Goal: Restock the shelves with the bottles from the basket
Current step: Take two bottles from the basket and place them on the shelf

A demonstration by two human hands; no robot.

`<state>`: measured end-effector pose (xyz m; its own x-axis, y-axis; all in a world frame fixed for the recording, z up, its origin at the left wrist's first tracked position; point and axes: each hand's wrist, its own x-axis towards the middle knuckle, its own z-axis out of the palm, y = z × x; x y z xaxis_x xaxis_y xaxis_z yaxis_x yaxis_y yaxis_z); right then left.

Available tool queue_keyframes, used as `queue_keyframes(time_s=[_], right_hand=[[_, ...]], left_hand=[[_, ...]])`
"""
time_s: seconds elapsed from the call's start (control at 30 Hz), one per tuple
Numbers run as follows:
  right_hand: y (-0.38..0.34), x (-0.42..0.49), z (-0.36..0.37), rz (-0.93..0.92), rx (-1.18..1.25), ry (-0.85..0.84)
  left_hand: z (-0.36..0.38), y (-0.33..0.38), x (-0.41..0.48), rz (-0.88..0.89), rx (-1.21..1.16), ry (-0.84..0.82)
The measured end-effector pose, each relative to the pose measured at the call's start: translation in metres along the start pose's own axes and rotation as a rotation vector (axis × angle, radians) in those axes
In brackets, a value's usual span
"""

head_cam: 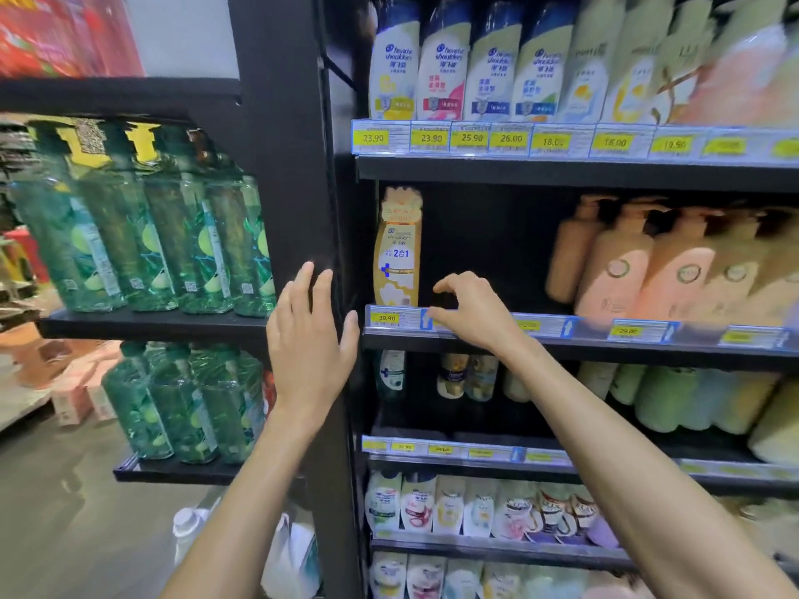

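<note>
Gold Head & Shoulders bottle point(397, 252), marked "2合1", stands upright on shelf point(562, 344), directly above "39.90" tag point(386, 317). Right hand point(469, 313) just right of bottle, fingers curved apart, gripping nothing. Left hand point(309, 335) left of bottle, fingers spread, before black upright point(294, 166).

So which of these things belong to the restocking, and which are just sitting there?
Part of the job: yellow bottle, the middle shelf it stands on, left hand, right hand, perhaps the white bottles low down.
Just there: green bottles, pink pump bottles, price tags, refill pouches.
</note>
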<state>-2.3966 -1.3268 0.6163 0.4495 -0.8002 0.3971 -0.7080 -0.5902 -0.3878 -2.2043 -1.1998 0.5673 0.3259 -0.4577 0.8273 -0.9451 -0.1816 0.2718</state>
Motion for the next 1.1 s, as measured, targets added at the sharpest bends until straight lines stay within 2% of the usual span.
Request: queue_keyframes(time_s=[0.13, 0.33, 0.6, 0.9, 1.1], right_hand=[[0.016, -0.03, -0.019, -0.039, -0.296, -0.096], [0.052, -0.084, -0.038, -0.11, -0.449, -0.139], [0.1, -0.157, -0.043, -0.094, -0.474, -0.242], [0.155, -0.215, -0.024, 0.039, -0.357, -0.41], [0.176, -0.248, -0.011, 0.131, -0.301, -0.457]], left_hand=[[-0.022, 0.023, -0.002, -0.005, 0.102, -0.178], [-0.036, 0.06, -0.028, 0.044, 0.254, -0.426], [-0.033, 0.116, -0.083, 0.086, 0.283, -0.738], [-0.02, 0.161, -0.139, 0.159, 0.311, -0.895], [-0.001, 0.172, -0.171, 0.207, 0.269, -0.959]])
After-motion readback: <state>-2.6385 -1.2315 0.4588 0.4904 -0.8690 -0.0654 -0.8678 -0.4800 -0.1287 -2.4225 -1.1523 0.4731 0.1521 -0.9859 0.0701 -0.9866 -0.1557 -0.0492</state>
